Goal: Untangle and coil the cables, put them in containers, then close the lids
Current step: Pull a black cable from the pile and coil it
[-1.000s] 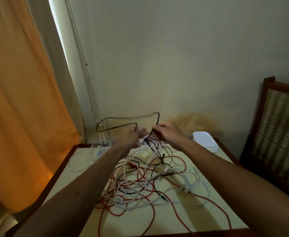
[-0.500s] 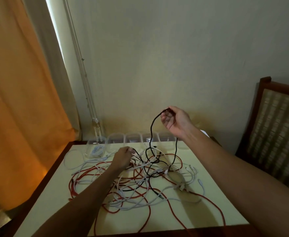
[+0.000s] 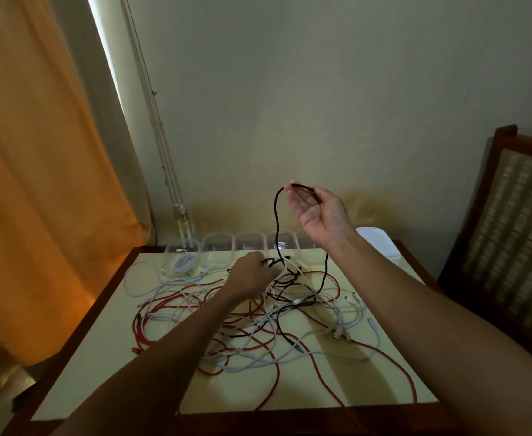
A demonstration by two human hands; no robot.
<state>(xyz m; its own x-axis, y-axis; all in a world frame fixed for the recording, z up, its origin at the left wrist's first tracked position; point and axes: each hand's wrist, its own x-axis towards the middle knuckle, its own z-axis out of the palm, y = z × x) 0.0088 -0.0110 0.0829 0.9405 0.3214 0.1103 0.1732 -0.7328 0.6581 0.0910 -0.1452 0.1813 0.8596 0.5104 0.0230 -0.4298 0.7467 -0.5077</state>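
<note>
Holding the black cable up with your right hand, you are pinching its end in curled fingers; from there it is hanging almost straight down into the tangle of red and white cables on the table. Your left hand is gripping the black strand low in the pile, just near the far row of clear containers.

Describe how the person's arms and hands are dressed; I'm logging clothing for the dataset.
Both forearms are bare, with no sleeves in view. The left hand and right hand wear no gloves; no rings, watch or wristbands show.
</note>
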